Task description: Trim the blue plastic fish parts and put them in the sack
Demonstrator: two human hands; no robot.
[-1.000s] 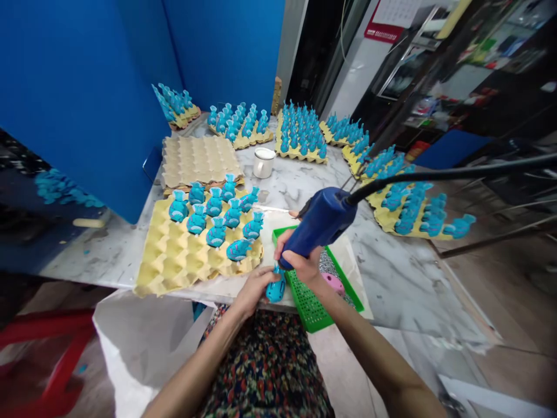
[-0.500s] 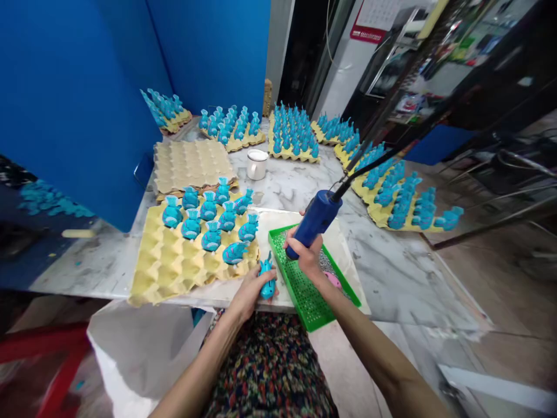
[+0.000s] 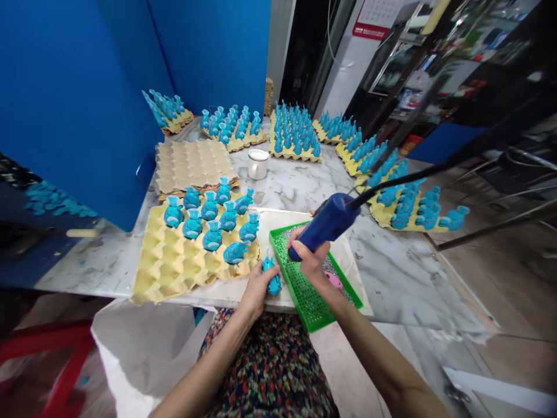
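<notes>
In the head view my left hand [image 3: 256, 289] is closed around a small blue fish-shaped toy [image 3: 273, 281] at the table's front edge. My right hand [image 3: 312, 259] grips a blue electric screwdriver [image 3: 325, 223], tilted, with a black cord running from its top to the upper right. The screwdriver's tip is hidden by my hand. Beneath it lies a green perforated basket [image 3: 300, 310] holding many small metal pieces [image 3: 329, 262], probably screws, and a pink object [image 3: 333, 280]. Left of my hands, a yellow egg tray [image 3: 163, 273] carries several upright blue fish toys [image 3: 212, 236].
A stack of grey-beige egg trays [image 3: 191, 165] lies behind the yellow one, with a white mug [image 3: 258, 164] beside it. More filled trays [image 3: 296, 132] line the table's back and right side. A blue panel [image 3: 87, 104] stands at the left. The cord hangs across the right.
The screwdriver and my right hand have shifted slightly right, and its top leans further right. My left hand has moved a little right with the fish toy. The camera view has shifted slightly.
</notes>
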